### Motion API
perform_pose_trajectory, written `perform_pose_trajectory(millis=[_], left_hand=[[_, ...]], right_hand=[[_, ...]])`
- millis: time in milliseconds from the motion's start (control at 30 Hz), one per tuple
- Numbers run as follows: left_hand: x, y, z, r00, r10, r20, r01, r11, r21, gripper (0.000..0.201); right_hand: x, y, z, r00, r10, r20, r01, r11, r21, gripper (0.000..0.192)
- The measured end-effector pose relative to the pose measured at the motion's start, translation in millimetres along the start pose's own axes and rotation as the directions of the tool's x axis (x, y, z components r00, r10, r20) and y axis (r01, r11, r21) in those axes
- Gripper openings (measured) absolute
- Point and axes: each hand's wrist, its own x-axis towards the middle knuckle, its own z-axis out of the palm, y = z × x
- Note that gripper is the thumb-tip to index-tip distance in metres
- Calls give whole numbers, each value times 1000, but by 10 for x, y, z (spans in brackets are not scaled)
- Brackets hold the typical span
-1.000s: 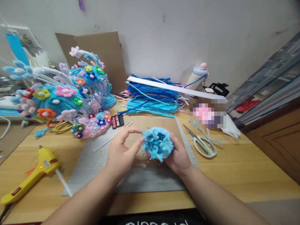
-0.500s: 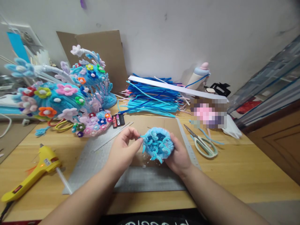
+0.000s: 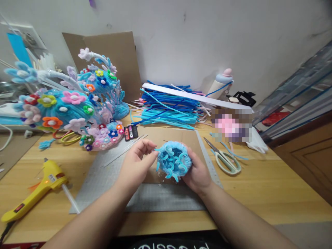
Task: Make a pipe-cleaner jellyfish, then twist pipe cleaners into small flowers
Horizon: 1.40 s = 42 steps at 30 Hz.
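My right hand (image 3: 197, 173) cups a round blue pipe-cleaner ball (image 3: 173, 159) with curled light-blue tips, held above a brown cardboard sheet (image 3: 168, 136). My left hand (image 3: 137, 163) is at the ball's left edge, its thumb and fingertips pinched on one curled tip. Both forearms reach in from the bottom of the view.
A grey cutting mat (image 3: 103, 180) lies under the cardboard. A yellow glue gun (image 3: 36, 192) rests at the left, scissors (image 3: 224, 159) at the right. A flowered pipe-cleaner sculpture (image 3: 70, 110) stands back left, a pile of blue pipe cleaners (image 3: 168, 109) behind, under a white strip (image 3: 197, 98).
My left hand closed from spread fingers to a pinch on a curl at the ball's left edge. The ball rose slightly in my right hand.
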Motion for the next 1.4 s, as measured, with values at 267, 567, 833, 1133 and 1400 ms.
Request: perform_pose_trajectory(millis=[267, 567, 833, 1133, 1400], left_hand=[[7, -35, -17, 999, 50, 6, -50, 997, 50, 9], [14, -43, -14, 995, 68, -72, -62, 995, 83, 8], [6, -52, -15, 999, 43, -22, -40, 994, 100, 6], [-69, -34, -26, 955, 293, -43, -259, 897, 358, 13], [-196, 47, -1, 676, 674, 297, -660, 373, 652, 13]], right_hand=[[2, -32, 37, 1000, 28, -15, -27, 999, 41, 33], [6, -82, 59, 994, 105, -13, -103, 987, 125, 35], [21, -95, 39, 995, 83, -53, -75, 988, 134, 37], [-1, -32, 24, 997, -58, -44, 60, 997, 42, 30], [4, -82, 19, 995, -64, -74, 73, 989, 126, 33]])
